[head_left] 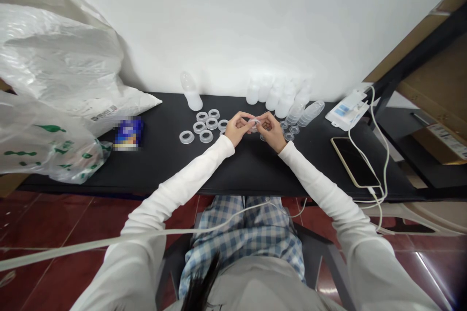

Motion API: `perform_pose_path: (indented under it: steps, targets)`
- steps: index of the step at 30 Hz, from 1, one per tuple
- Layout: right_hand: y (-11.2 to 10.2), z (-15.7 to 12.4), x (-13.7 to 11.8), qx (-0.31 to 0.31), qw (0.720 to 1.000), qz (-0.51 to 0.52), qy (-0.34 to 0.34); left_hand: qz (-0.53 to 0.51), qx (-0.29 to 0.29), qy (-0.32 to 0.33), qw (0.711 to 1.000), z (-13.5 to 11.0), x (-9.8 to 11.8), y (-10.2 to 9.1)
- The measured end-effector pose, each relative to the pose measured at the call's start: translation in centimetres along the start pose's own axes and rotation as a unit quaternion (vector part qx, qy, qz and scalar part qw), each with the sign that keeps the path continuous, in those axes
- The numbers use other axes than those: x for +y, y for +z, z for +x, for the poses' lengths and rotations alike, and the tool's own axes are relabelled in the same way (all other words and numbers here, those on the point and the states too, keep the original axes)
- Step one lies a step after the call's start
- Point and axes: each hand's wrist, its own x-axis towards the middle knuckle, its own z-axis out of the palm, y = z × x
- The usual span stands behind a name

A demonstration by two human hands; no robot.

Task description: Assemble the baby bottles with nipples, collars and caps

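Observation:
My left hand [237,128] and my right hand [270,129] meet above the middle of the black table [251,165]. Both pinch one small translucent plastic ring [255,122] between their fingertips. Several white plastic rings [205,125] lie on the table just left of my left hand. A few small clear discs [291,132] lie right of my right hand. Behind the rings stands a clear bottle [190,90], and a row of translucent bottles [277,93] lines the wall.
Big plastic bags [54,92] pile up on the table's left end, beside a small blue packet [128,132]. A phone [354,161] on a white cable [379,155] and a white box [346,109] lie at the right. A dark shelf frame [419,58] stands farther right.

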Motion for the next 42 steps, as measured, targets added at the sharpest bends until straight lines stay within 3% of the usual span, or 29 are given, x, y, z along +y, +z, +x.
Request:
perform_pose_path:
  steps: [9, 17, 26, 36, 42]
  targets:
    - [0.2, -0.4, -0.9, 0.002, 0.997, -0.074, -0.027, 0.015, 0.02, -0.003, 1.0, 0.0, -0.4, 0.0]
    - [-0.1, 0.1, -0.3, 0.038, 0.999, -0.038, -0.009, -0.021, -0.002, -0.026, 0.999, 0.0, -0.7, 0.4]
    - [0.1, 0.0, 0.1, 0.016, 1.0, -0.001, 0.002, -0.005, 0.006, -0.027, 1.0, 0.1, -0.7, 0.1]
    - [0.3, -0.2, -0.1, 0.026, 0.998, -0.051, -0.016, 0.021, 0.038, 0.004, 0.999, 0.0, -1.0, 0.1]
    - [-0.2, 0.0, -0.1, 0.028, 0.998, -0.051, -0.026, -0.004, 0.011, 0.023, 1.0, 0.1, -1.1, 0.0]
